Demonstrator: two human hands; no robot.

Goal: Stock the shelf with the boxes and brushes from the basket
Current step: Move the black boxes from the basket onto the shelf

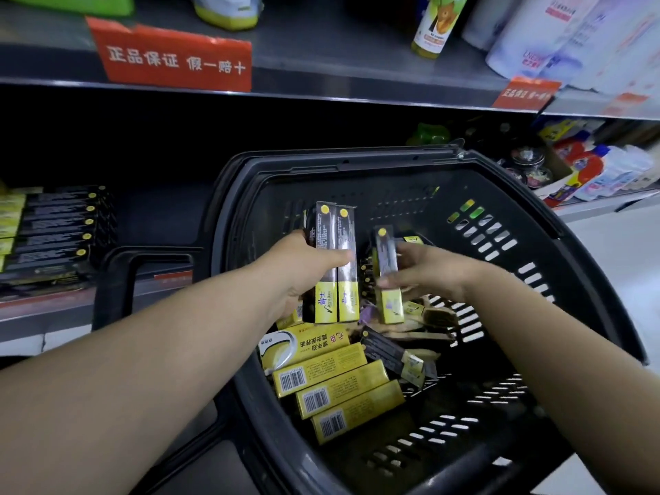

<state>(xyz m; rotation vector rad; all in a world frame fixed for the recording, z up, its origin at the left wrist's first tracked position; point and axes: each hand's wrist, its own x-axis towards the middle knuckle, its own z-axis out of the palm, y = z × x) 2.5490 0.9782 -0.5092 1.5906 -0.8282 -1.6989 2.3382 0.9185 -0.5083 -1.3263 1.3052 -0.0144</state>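
Boxes are what both hands are busy with just now, up over the black basket (357,162). The person's left hand (303,276) has its fingers and thumb wrapped round two dark boxes (335,266). They are held side by side and stand on end, with the yellow ends down. The right hand (428,269) pinches a third dark box (387,276) near its middle. It is just beside the other two, and I think it does not touch them. Down in the basket lie more yellow boxes (332,384), flat and leaning on each other. Behind them is a heap of brown brushes (428,330), and I cannot count those. The shelf (157,216) is off to the left, and a neat stack of the same dark boxes (57,230) already sits on it. These boxes look like thin card, long and light, so a few fit in one hand. They look smooth, so they could slide past each other if held loosely. Squeeze too hard and the card may dent. I would hold them round the middle, across the long flat sides, and keep them lined up together.
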